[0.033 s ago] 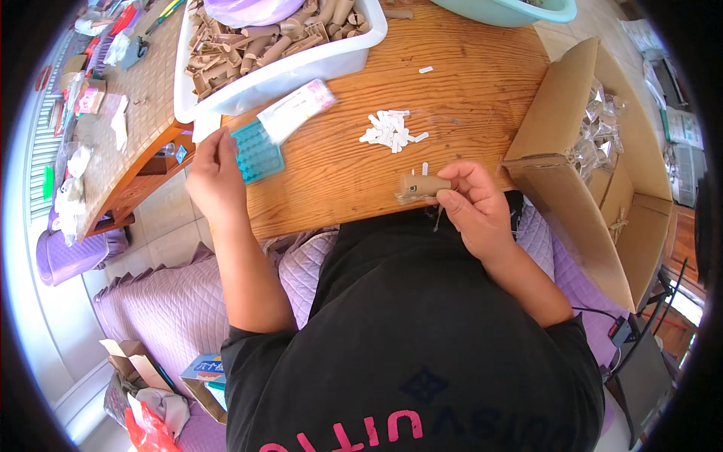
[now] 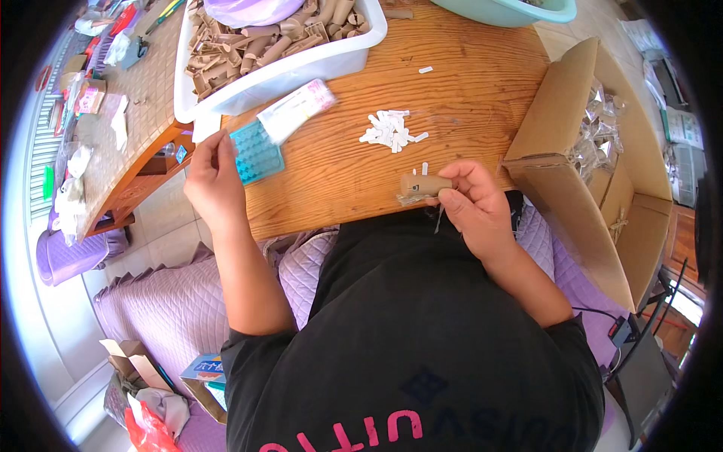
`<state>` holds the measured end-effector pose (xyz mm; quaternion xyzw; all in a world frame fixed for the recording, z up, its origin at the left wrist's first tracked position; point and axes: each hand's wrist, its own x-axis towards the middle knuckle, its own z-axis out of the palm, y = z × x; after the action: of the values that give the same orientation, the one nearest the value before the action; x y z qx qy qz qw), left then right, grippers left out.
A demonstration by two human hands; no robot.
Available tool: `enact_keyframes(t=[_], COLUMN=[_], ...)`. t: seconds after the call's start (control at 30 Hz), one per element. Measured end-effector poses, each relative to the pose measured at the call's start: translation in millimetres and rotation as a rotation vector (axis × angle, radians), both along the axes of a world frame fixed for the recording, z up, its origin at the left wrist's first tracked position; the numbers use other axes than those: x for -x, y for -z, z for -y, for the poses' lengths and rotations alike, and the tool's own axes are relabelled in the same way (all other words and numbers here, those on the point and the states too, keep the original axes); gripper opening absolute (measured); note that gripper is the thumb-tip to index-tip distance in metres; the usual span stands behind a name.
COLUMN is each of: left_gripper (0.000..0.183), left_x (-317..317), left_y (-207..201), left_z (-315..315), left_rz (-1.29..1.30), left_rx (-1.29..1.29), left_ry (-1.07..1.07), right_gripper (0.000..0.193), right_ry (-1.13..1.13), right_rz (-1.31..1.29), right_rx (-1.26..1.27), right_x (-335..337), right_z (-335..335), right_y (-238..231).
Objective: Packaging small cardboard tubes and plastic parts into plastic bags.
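My right hand (image 2: 476, 203) is closed on a short brown cylinder (image 2: 423, 185), held sideways just over the table's near edge. A small dark marking shows near the cylinder's left end, and some clear film hangs below it. My left hand (image 2: 213, 177) is raised at the table's left edge, thumb and fingers pinched together; what lies between them, if anything, I cannot make out. Beside it lie a teal dimpled tray (image 2: 256, 154) and a white and pink packet (image 2: 296, 111). Small white strips (image 2: 392, 130) sit in a loose pile mid-table.
A white bin (image 2: 279, 81) of brown plastic pieces stands at the back left. On the right is an open cardboard box (image 2: 553, 105) with clear-wrapped items (image 2: 599, 132). A pale green basin (image 2: 512, 13) sits at the far edge. Another table (image 2: 128, 135) stands left.
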<state>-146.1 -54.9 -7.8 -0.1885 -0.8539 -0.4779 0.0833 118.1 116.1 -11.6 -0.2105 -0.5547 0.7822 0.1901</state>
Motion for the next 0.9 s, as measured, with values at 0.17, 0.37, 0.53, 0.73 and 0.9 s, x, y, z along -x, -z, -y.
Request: enact_keyframes(t=[0.17,0.37,0.53,0.73,0.9], left_gripper=[0.010,0.023,0.031,0.039,0.042], left_x=[-44,-87,-108,-128,-129], left_y=[-4,-16,-29,-34,-34], left_z=[1,-16,-28,-40,-40], left_rz=[0.404,0.403,-0.213,-0.192,-0.130], left_rx=[-0.353,-0.130,0.053,-0.022,-0.033], left_ry=[0.248,0.394,0.745,0.835,0.895], right_gripper=[0.020,0.021,0.023,0.020,0.021], right_ry=[-0.075,-0.156,-0.238,-0.291,-0.337], right_rz=[-0.108,-0.154,-0.117,-0.154,-0.176], right_rx=[0.424,0.645,0.733,0.812,0.711], right_x=[-5,-5,-5,-1,2], right_z=[-8,-8,-5,3,3], right_y=[8,8,14,23,23])
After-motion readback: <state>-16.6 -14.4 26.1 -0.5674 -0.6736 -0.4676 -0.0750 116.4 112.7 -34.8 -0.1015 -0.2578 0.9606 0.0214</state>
